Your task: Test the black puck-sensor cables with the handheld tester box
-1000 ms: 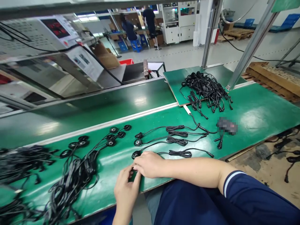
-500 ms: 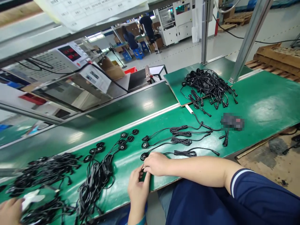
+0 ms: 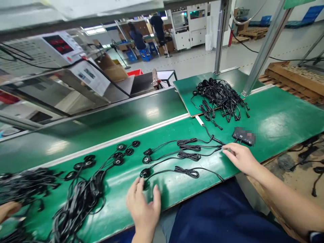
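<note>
- The left hand point(image 3: 143, 206) lies flat at the lower centre of the frame, fingers point(image 3: 138, 189) spread and holding nothing, tips touching the round black sensor head point(image 3: 145, 173) of the nearest cable point(image 3: 187, 171).
- That cable runs left to right across the green surface point(image 3: 278, 118), its coiled middle lying between the two hands and its plug end toward the right.
- The right hand point(image 3: 240, 157), at right of centre, is stretched forward, palm down, fingers loosely open and empty, tips at the plug ends point(image 3: 219, 145) of the two farther cables, just beside a small black box point(image 3: 243, 135).
- A tangle of cables point(image 3: 220, 98) sits at upper right; another person's hand point(image 3: 7, 210) shows at the left edge.
</note>
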`<action>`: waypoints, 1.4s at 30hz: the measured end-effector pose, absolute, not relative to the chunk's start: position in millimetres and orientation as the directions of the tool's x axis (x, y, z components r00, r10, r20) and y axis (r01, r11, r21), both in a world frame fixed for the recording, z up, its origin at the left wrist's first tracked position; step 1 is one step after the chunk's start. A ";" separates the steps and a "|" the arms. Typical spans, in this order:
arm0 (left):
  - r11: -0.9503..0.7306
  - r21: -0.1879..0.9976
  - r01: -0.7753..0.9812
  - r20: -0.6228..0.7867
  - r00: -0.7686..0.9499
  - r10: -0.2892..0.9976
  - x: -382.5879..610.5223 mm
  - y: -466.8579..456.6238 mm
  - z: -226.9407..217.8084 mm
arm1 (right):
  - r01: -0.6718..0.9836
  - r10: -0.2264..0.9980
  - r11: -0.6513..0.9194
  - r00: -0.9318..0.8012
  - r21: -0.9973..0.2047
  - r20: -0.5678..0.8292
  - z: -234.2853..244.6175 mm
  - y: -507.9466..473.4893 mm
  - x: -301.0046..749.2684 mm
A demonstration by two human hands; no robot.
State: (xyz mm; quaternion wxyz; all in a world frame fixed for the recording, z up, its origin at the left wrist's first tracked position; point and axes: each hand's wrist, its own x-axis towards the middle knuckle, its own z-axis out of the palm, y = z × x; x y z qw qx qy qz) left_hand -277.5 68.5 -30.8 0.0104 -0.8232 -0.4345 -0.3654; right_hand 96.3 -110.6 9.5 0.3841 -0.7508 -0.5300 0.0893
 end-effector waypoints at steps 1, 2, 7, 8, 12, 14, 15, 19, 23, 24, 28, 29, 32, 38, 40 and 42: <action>-0.701 0.290 0.651 0.619 0.432 0.657 -264.0 60.4 -23.4 | 0.740 0.858 -0.196 0.447 -0.643 0.254 7.5 -126.3 106.9; -0.785 0.283 0.551 0.609 0.528 0.591 -248.0 51.2 -15.8 | 0.756 0.858 -0.225 0.453 -0.614 0.243 5.1 -139.9 114.5; -0.956 0.293 0.003 0.393 0.911 0.123 -149.1 3.0 8.1 | 0.801 0.882 -0.226 0.410 -0.554 0.233 -7.4 -169.3 131.5; -0.955 0.293 -0.038 0.333 0.941 0.065 -130.6 -2.5 7.5 | 0.799 0.884 -0.221 0.406 -0.560 0.231 -9.9 -169.2 135.1; -0.947 0.314 -0.068 0.195 0.981 -0.006 -83.4 -1.8 -9.1 | 0.797 0.918 -0.170 0.342 -0.579 0.202 -21.9 -161.7 157.5; -0.938 0.345 -0.041 0.208 0.978 0.034 -75.9 4.6 -17.9 | 0.800 0.940 -0.147 0.296 -0.582 0.170 -27.2 -157.3 167.3; -0.925 0.380 -0.022 0.225 0.972 0.070 -74.1 7.1 -20.9 | 0.802 0.947 -0.142 0.280 -0.581 0.155 -28.4 -155.8 169.7; -0.794 0.604 0.063 0.268 0.923 0.278 -64.5 10.2 -25.0 | 0.808 0.947 -0.173 0.294 -0.563 0.130 -21.3 -152.7 160.6; -0.725 0.688 0.045 0.288 0.900 0.328 -43.3 8.3 -27.3 | 0.735 0.903 -0.202 0.396 -0.647 0.168 -18.3 -152.0 141.6; -0.739 0.673 0.017 0.303 0.906 0.297 -37.7 7.7 -27.8 | 0.706 0.888 -0.194 0.421 -0.682 0.183 -20.1 -152.8 138.6; -0.783 0.619 -0.056 0.329 0.924 0.194 -22.4 5.8 -29.0 | 0.626 0.846 -0.141 0.478 -0.767 0.234 -27.7 -158.1 134.4; -0.784 0.618 -0.058 0.333 0.923 0.194 -20.9 5.4 -29.4 | 0.599 0.841 -0.113 0.483 -0.793 0.245 -28.2 -158.9 134.4; -0.791 0.608 -0.060 0.361 0.909 0.208 -20.5 4.7 -32.0 | 0.489 0.832 -0.020 0.492 -0.872 0.257 -26.5 -158.8 135.3; -0.807 0.587 -0.062 0.364 0.911 0.195 -19.0 2.9 -37.1 | 0.547 0.860 0.045 0.404 -0.836 0.311 -28.0 -155.7 135.0; -0.805 0.592 -0.036 0.338 0.918 0.207 -17.1 0.6 -34.0 | 0.614 0.870 0.027 0.374 -0.788 0.321 -30.1 -156.7 132.6; -0.806 0.592 0.012 0.299 0.925 0.233 -15.7 -3.1 -27.4 | 0.669 0.871 0.004 0.363 -0.743 0.331 -30.4 -159.0 129.1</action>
